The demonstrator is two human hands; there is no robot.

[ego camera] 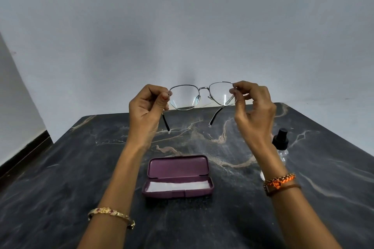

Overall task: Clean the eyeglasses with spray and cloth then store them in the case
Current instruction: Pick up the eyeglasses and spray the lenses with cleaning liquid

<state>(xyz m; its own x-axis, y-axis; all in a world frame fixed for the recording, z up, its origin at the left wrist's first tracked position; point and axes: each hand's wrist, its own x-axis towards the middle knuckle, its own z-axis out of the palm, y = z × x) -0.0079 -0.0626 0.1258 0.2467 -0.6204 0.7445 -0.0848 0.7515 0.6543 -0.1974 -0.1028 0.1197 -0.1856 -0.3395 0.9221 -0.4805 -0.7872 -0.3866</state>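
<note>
Thin metal-framed eyeglasses (203,89) with clear lenses are held up in the air above the far part of the table, temples unfolded toward me. My left hand (147,107) pinches the left hinge. My right hand (253,105) pinches the right hinge. Below them an open purple case (178,166) lies on the table, with a white cloth (178,185) lying flat in its lower half. A clear spray bottle (280,143) with a black nozzle stands to the right, partly hidden behind my right wrist.
The black marbled table (60,188) fills the lower frame, with a pale wall (182,26) close behind its far edge. A dark skirting strip (24,153) runs along the floor at the left.
</note>
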